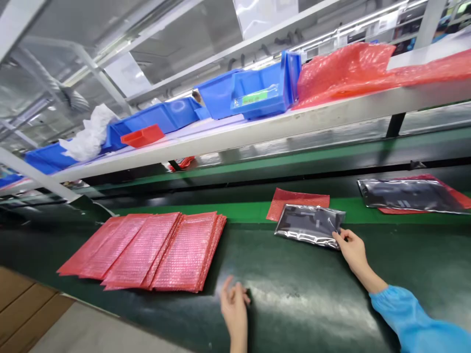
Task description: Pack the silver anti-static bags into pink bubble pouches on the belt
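My right hand (353,250) pinches the right corner of a flat black panel in a clear plastic bag (311,224). Its far side overlaps a red bubble-wrap pouch (281,198) on the green strip. Over the dark green work surface my left hand (234,306) is raised, fingers loosely curled and apart, holding nothing. To its left lies a fanned-out pile of red bubble-wrap pouches (184,250). Farther right, another bagged black panel (408,193) rests on red bubble wrap (461,198).
A white-edged shelf (235,135) runs across above the belt. On it are blue bins (257,90), a small red tray (143,136), a white plastic bag (91,135) and red bubble-wrap sheeting (346,71). Cardboard boxes (29,314) stand at the lower left.
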### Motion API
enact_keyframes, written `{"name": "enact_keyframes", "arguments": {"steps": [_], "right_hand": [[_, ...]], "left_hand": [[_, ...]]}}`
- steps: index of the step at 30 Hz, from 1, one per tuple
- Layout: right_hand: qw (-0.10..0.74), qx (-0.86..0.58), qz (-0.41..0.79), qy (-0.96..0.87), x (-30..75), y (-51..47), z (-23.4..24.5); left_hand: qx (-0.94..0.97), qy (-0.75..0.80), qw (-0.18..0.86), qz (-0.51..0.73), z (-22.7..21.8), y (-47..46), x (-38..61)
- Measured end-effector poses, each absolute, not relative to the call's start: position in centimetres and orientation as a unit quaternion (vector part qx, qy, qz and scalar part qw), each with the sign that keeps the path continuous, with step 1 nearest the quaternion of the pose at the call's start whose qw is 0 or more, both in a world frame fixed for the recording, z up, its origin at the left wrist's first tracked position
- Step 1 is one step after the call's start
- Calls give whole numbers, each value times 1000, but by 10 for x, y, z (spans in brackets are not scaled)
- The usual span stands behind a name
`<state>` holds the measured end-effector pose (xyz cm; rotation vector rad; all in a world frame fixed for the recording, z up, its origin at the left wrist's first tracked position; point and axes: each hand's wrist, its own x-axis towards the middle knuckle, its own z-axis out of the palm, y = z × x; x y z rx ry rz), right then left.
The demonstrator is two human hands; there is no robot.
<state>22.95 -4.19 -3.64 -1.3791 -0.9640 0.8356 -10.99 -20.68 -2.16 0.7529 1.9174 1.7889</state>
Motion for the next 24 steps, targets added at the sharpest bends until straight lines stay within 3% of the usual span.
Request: {"name": "enact_keyframes", "arguments": {"steps": [4,10,14,20,24], "right_hand": [[588,-568,426,-387,257,-94,-38],[546,-554,574,-256,318,-144,-33],[552,-575,565,-215,353,-181,-29],[516,-625,571,-132,386,-239,-20],[484,-638,593,-83,387,-250,-14]], "left_hand": [[411,683,264,543,-25,-172,-62],[648,570,223,454,-1,-78,-18],[756,487,206,385,-7,-21,29],[767,514,123,364,-17,37,88],[733,533,130,401,-16,57,91]]}}
